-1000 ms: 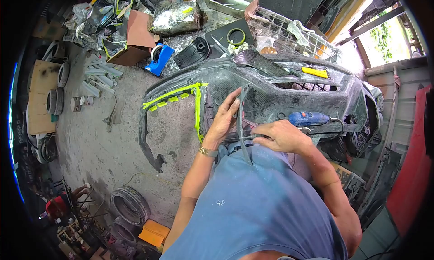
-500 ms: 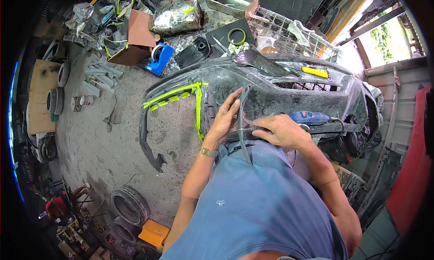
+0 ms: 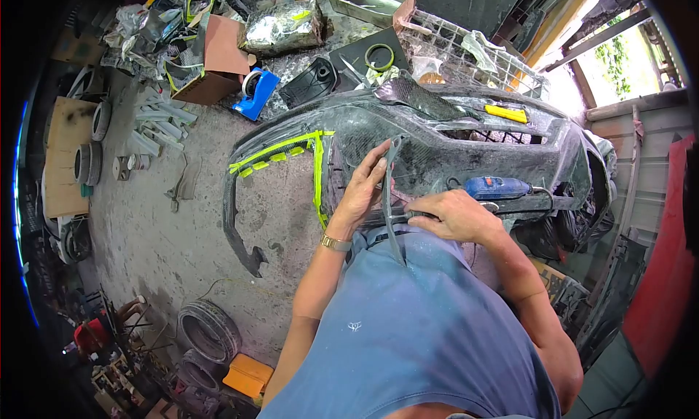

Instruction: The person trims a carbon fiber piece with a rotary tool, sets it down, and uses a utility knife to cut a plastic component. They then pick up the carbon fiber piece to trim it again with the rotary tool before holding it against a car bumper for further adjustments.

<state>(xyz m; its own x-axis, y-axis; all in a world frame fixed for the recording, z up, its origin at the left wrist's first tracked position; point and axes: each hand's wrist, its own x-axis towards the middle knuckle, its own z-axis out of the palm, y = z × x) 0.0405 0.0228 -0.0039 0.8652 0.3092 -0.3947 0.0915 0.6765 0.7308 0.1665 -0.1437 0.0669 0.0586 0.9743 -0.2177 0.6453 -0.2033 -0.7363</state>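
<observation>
A dark carbon-fibre car bumper (image 3: 437, 139) stands in front of me, with yellow-green tape (image 3: 317, 171) on its left part. My left hand (image 3: 362, 188) holds a thin dark strip (image 3: 389, 200) upright against the bumper, fingers pressed along it. My right hand (image 3: 453, 215) grips a small tool and its tip meets the strip low down. A blue rotary tool (image 3: 497, 187) lies on the bumper just beyond my right hand. A yellow-handled knife (image 3: 506, 113) rests on the bumper's top.
A blue tape dispenser (image 3: 255, 93), a cardboard box (image 3: 211, 69), foil-wrapped parts (image 3: 284, 26) and a wire basket (image 3: 466, 51) crowd the far floor. Tyres (image 3: 210, 330) and an orange block (image 3: 247, 375) lie near left. A red panel (image 3: 659, 273) stands at right.
My right hand shifted slightly along the strip's lower part, first toward the bumper, then back. The left hand kept its hold on the strip.
</observation>
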